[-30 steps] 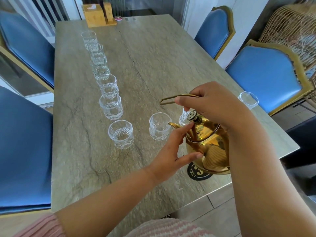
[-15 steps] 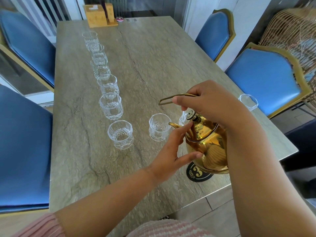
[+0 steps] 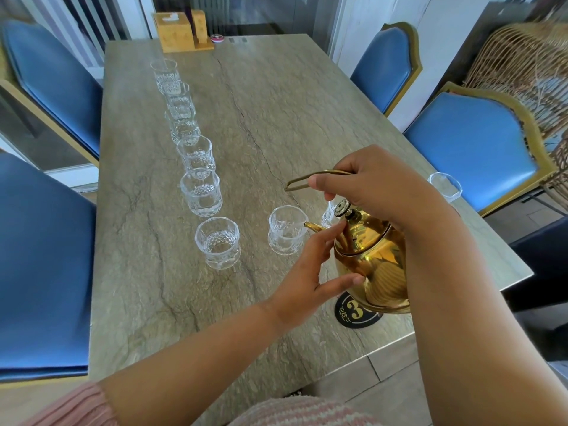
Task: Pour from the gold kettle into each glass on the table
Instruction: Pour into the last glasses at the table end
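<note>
Clear cut glasses, 6 in a row, stood left on the stone table. 1 more glass sat under the spout tip. Left hand, fingers spread straight, touched the gold kettle, tilted over a black coaster. Right hand curled round its handle.

Right hand clenched, left hand splayed

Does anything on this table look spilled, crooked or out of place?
No spill shows. A lone glass stands at the table's right edge, apart from the row of glasses along the left; a knock might send it off. The gold kettle leans, but only because it is tipped toward the nearest glass.
</note>
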{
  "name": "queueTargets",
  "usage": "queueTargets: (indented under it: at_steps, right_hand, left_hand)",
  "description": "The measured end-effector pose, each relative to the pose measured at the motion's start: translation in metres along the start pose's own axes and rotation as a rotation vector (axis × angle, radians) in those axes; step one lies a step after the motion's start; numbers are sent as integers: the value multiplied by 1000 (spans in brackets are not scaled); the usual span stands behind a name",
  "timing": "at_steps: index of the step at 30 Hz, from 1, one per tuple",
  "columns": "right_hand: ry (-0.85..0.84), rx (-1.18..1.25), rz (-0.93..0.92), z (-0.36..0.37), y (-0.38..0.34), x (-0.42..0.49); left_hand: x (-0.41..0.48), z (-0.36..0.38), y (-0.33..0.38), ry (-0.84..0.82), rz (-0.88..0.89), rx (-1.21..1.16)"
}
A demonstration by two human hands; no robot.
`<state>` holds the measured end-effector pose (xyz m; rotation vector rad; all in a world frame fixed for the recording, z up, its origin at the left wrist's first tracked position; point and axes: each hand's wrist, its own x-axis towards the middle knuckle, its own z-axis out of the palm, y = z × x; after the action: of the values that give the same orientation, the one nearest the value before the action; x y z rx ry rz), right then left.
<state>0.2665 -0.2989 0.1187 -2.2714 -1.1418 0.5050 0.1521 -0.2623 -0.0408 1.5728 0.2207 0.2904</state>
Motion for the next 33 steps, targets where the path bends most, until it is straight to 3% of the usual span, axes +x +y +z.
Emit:
queueTargets:
  at_steps: [33]
  right_hand:
    - [12, -18, -26, 3, -4, -3]
  left_hand:
    - [-4, -2, 4, 5, 22, 8]
